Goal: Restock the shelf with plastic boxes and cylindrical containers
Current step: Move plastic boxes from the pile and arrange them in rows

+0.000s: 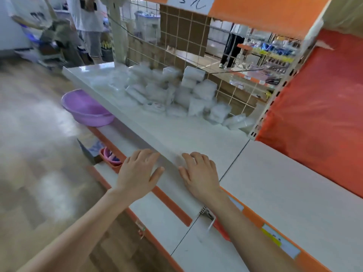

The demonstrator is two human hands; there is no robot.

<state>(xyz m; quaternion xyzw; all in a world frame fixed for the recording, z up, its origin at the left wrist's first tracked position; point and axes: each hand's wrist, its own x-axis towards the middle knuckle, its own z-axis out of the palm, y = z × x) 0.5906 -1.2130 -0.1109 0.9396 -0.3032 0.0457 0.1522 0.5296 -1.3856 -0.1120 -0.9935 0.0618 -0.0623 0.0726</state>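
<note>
The clear plastic boxes [176, 91] lie in a loose heap at the back of the white shelf [186, 134], against the wire grid [196, 36]. They are straight ahead of both grips, well beyond the fingertips, with a bare stretch of shelf between. The heap's long axis runs along the grid, from far-left to near-right. Its near-right end tails off into a few flat lidded tubs [237, 121].

The left grip [137, 171] and right grip [200, 173] are bare hands, palm down over the shelf's front lip. Their fingers are loosely spread and hold nothing. Whether they rest on the lip or hover above it I cannot tell.

The right grip looks nearer the tubs, so a forward reach from that side seems the shorter one. Blur hides whether any cylindrical containers are in the heap. A purple basin [86, 108] sits off to the left of the left grip, below shelf level.
</note>
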